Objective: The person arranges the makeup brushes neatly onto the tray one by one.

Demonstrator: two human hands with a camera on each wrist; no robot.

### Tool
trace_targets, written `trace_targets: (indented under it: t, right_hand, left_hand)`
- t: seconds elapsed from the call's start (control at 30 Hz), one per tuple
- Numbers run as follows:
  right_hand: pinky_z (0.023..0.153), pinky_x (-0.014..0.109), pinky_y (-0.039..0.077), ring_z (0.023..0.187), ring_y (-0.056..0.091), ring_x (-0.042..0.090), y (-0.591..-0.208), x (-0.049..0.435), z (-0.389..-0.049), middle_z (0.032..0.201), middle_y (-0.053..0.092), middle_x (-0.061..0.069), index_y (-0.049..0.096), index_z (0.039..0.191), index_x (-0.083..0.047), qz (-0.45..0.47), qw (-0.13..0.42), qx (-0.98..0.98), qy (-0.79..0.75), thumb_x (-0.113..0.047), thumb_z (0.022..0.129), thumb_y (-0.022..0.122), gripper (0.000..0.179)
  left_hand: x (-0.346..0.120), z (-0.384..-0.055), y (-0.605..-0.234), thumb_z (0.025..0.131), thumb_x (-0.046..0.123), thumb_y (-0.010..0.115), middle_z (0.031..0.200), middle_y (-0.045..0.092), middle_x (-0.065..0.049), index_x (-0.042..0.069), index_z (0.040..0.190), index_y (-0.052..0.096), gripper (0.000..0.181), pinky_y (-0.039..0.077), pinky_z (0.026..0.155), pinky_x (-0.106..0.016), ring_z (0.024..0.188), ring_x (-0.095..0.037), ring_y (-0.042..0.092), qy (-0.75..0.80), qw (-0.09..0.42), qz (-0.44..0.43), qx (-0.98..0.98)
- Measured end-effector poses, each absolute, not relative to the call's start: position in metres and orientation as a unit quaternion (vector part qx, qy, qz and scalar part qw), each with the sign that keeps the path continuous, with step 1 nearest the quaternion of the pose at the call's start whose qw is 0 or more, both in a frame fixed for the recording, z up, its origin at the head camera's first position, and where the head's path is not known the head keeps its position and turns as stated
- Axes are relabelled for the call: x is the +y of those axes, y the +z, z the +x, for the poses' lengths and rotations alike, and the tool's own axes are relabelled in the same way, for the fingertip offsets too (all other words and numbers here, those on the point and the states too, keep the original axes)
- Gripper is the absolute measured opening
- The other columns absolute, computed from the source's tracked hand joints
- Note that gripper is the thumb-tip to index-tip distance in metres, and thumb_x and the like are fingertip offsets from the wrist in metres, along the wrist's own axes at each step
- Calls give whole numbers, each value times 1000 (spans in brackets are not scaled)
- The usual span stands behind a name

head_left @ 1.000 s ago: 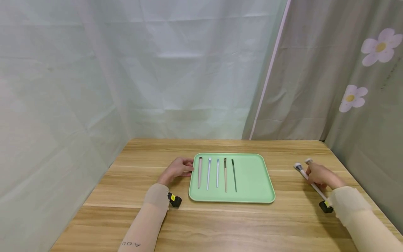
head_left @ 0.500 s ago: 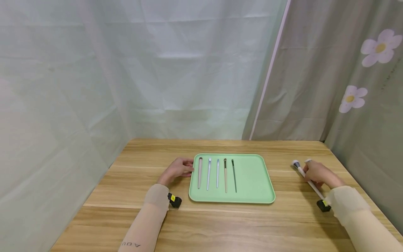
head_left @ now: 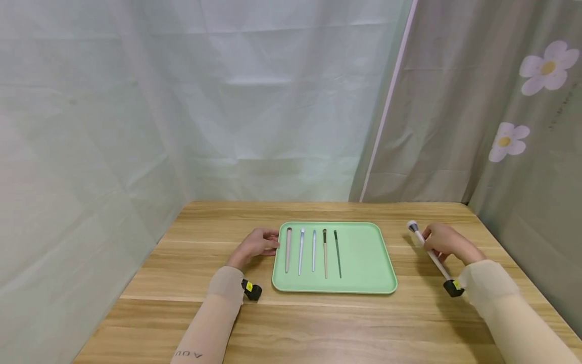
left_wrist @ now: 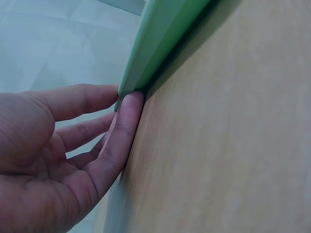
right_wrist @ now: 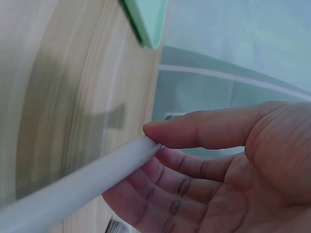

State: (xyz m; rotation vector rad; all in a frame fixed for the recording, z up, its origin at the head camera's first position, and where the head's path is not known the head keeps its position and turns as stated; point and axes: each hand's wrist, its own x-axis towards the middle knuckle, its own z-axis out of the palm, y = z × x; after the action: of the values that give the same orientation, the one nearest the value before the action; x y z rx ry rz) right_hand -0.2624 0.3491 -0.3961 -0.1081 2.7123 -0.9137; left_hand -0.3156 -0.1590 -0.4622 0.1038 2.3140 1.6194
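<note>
My right hand (head_left: 447, 239) pinches a white-handled makeup brush (head_left: 431, 255) above the table's right side. The brush slants, its pale bristle head at the far left end; in the right wrist view its handle (right_wrist: 82, 187) runs from thumb and fingertips to the lower left. Dark bristles of another brush (right_wrist: 115, 226) show at the bottom of that view. My left hand (head_left: 256, 245) holds the left rim of a pale green tray (head_left: 368, 293); in the left wrist view, thumb and fingertips meet its edge (left_wrist: 155, 48). Several slim makeup brushes, including a pink one (head_left: 288, 251), lie side by side in the tray.
The tray sits mid-table on a wood-grain table (head_left: 318, 328). Pale curtains (head_left: 273, 101) hang behind and beside the table, with a flower-printed grey one (head_left: 541, 202) at the right. A small black camera sits at each wrist.
My right hand has moved left and slightly away from me with the white-handled brush. The second brush head beside it has gone out of sight in the head view. Left hand and tray stay put.
</note>
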Motion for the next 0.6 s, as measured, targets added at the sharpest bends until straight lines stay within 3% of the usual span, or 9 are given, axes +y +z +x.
trace_targets:
  t: [0.3,0.6]
  right_hand:
    - [57,36,62,67,64,20,-386,320,-266,80,62,14,55,116,17,-27,150,931,-332,0,91,63,31]
    - [59,38,64,67,67,20,-385,292,-270,81,65,15,57,120,17,-46,151,920,-359,-1,92,64,33]
  left_hand:
    - [-160,-316,-462,98,-4,66,119,63,-21,-10,143,55,47,64,82,-32,91,-17,67,570,160,45,805]
    - [-160,-316,-463,97,-5,67,118,64,-22,-10,142,55,46,64,83,-32,91,-17,67,574,163,49,801]
